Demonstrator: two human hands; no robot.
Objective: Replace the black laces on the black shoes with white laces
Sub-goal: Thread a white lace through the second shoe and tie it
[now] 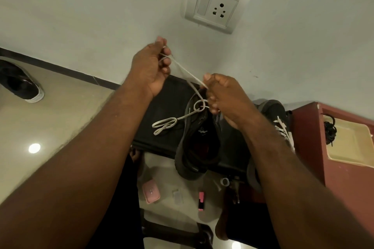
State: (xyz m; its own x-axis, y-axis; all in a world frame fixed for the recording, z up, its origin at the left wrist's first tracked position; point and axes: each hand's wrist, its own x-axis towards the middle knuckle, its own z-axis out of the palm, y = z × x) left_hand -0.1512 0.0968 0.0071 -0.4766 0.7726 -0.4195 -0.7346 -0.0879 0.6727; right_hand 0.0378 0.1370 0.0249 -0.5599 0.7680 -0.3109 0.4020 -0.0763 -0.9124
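A black shoe (197, 143) lies on a black stool top (162, 111), heel toward me. A white lace (184, 70) runs from it up to my left hand (150, 68), which pinches the lace end high near the wall. My right hand (220, 95) pinches the same lace just above the shoe's tongue, where the lace forms a small loop (199, 106). The lace's other end lies looped on the stool (164, 125). A second black shoe with white laces (281, 123) sits to the right, partly hidden by my right forearm.
A red cabinet (307, 137) at right holds a cream tray (356, 141) with bundled black laces (329, 127). Another dark shoe (20, 83) lies on the floor at far left. A wall socket (214, 4) is above. Pink items (150, 191) lie on the floor below.
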